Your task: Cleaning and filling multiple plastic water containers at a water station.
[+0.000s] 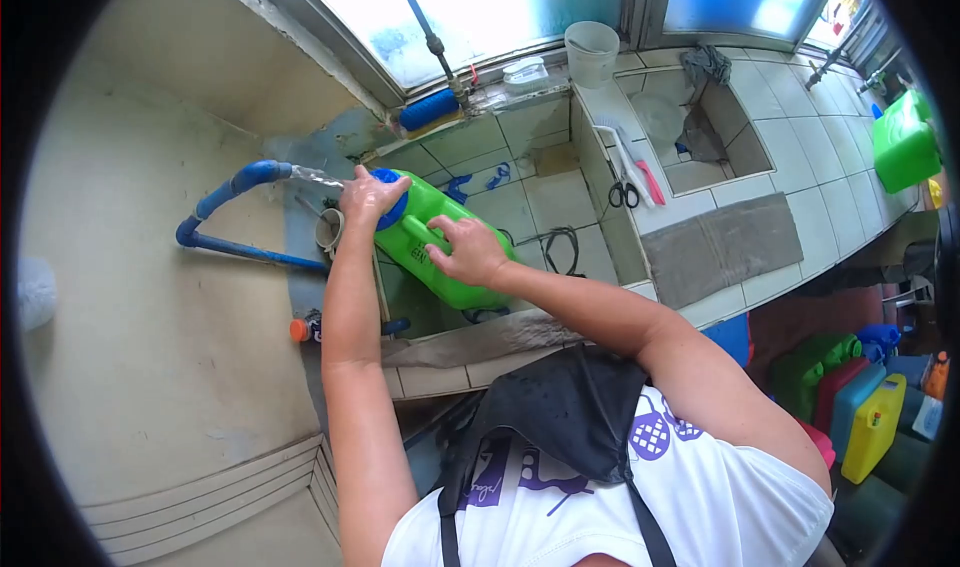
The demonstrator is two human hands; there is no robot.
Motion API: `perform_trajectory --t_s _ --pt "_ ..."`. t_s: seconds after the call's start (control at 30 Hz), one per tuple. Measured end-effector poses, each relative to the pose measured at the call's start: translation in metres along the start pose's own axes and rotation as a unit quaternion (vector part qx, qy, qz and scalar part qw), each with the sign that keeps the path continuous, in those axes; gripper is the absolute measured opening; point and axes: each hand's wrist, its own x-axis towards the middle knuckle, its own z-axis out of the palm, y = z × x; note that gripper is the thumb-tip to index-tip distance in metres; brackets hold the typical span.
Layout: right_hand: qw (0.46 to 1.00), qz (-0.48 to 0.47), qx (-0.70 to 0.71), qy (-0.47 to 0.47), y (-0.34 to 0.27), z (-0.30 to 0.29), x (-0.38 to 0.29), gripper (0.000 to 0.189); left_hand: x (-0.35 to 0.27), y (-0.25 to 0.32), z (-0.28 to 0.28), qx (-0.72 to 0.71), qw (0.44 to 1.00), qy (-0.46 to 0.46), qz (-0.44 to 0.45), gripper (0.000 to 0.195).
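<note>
A bright green plastic jerrycan (442,282) lies tilted in the tiled sink basin (555,199), its capped end towards the wall. My left hand (367,196), wet, is closed over its blue screw cap (390,207). Water streams from the blue pipe spout (266,171) onto that hand. My right hand (472,252) is at the jerrycan's moulded handle (421,231), thumb and fingers apart on either side; whether it grips is unclear. Handwritten marks show on the jerrycan's side. Blue strips (459,188) and a dark looped cord (562,248) lie on the basin floor.
On the right ledge are black-handled scissors (624,194), a white-handled brush (626,162) and a grey mat (720,248). A white bucket (592,53) stands by the window. A mug (328,229) sits at left. Several coloured jerrycans, including a yellow one (874,428), stand lower right.
</note>
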Motion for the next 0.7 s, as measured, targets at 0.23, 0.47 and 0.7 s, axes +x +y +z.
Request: perform_trajectory --t_s 0.23,0.47,0.7 --pt "0.999 0.018 0.000 0.031 0.006 0.006 -0.004 0.038 0.029 -0.042 0.001 -0.011 0.936 -0.052 0.347 0.108" --pt "0.999 0.031 -0.006 0.034 -0.005 0.000 -0.010 0.037 0.012 -0.046 0.023 -0.143 0.896 0.084 0.413 0.090" --pt "0.999 0.021 0.032 0.005 -0.006 -0.001 -0.009 0.038 -0.013 -0.010 0.024 -0.088 0.984 0.131 0.083 0.095"
